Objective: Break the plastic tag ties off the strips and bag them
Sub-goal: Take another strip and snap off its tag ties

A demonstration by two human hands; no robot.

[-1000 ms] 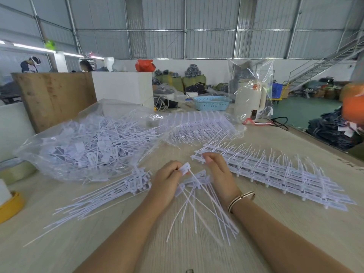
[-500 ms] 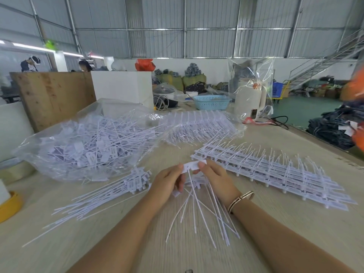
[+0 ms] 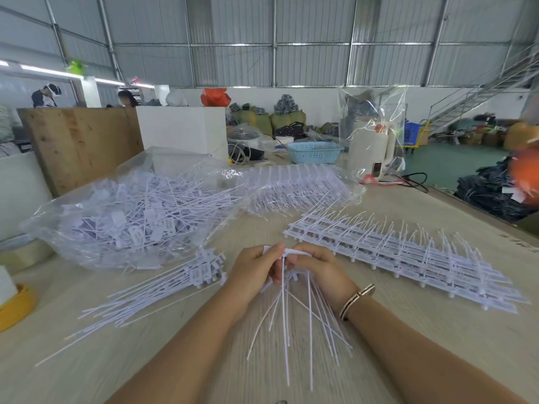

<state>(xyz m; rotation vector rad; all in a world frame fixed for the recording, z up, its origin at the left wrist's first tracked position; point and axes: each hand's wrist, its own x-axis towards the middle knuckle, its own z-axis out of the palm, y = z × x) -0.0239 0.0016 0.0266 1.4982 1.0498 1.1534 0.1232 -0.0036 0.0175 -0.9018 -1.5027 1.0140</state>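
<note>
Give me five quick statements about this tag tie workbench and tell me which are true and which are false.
1. Both hands hold the same bunch of tag ties. True: the left hand and right hand grip its top end.
2. The clear bag of loose ties lies to the right of the hands. False: it lies to their left.
3. The unbroken strips lie on the table to the right. True.
4. The bracelet is on the left wrist. False: it is on the right wrist.
5. The basket at the far end is red. False: it is light blue.
</note>
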